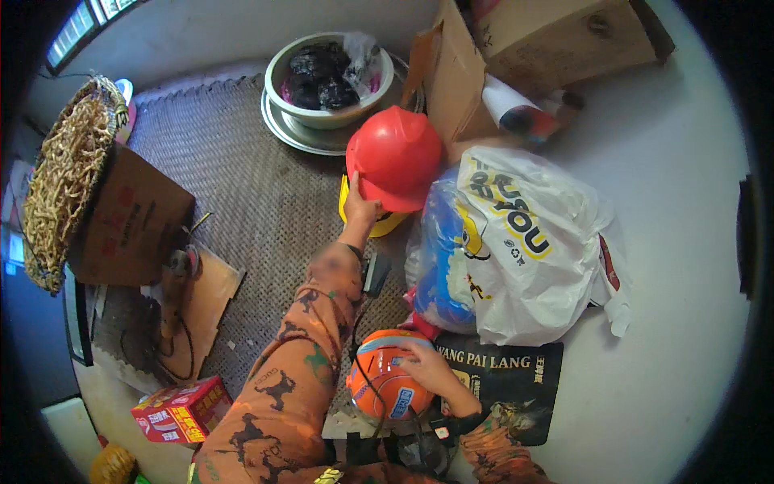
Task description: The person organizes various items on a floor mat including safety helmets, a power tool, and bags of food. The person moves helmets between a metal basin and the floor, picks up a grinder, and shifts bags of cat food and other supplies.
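My left hand (361, 212) reaches forward and grips the side of a red plastic hard hat (396, 154). A yellow hard hat (387, 227) shows partly beneath the red one, most of it hidden. Close to my body is an orange helmet (381, 375) with a pale band and blue stickers. My right hand (432, 375) lies over its right side, fingers bent against the shell; whether they grip it is unclear. A dark cable (369, 381) passes across the orange helmet. By my left wrist, a small grey device (377, 275) rests on the woven mat (284, 236).
Behind the hats, a basin (329, 118) holds black plastic bags. Cardboard boxes (556, 54) stand back right, a stuffed white plastic bag (532, 260) nearer. At left are a basket of dried strips (66, 187), a carton (133, 224), an angle grinder (175, 284) and a red box (181, 411).
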{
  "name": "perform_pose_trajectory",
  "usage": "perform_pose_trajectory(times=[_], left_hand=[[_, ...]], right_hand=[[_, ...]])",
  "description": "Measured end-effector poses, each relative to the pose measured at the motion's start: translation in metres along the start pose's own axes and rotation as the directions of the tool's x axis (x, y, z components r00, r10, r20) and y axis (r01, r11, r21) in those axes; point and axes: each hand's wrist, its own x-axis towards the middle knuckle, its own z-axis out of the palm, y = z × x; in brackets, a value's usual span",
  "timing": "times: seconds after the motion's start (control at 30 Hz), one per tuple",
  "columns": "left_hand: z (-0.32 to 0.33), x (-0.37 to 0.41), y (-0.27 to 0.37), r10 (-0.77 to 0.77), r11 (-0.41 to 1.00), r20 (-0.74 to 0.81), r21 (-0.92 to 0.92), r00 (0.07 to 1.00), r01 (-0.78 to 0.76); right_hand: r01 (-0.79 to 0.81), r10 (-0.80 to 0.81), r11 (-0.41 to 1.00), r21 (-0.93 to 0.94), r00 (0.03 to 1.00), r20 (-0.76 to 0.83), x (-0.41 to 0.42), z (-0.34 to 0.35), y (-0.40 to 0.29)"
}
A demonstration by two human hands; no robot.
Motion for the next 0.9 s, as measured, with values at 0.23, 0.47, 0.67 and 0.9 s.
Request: perform_pose_trajectory(times=[0.23,0.47,0.67,0.9], left_hand=[[-0.008,0.010,-0.010,0.125,0.944,-0.055,0.315,0.991,-0.102],[-0.016,-0.008,0.004,0.293,0.913,-0.091,0.322,0.952,-0.250],[-0.024,-0.021,-0.041,0.043,0.945,-0.021,0.325,0.999,-0.034],[-0.113,-0.173,-0.141,-0.346,0.933,0.246,-0.011,0.905,0.360]], right_hand=[[-0.048,0.050,0.998,-0.046,0.998,0.041,0.000,-0.003,0.009],[-0.093,0.095,0.990,-0.103,0.995,0.010,-0.020,-0.006,-0.019],[-0.215,0.215,0.977,-0.004,0.974,0.068,-0.045,-0.002,0.000],[-0.388,0.386,0.913,0.128,0.922,0.040,-0.085,-0.015,0.054]])
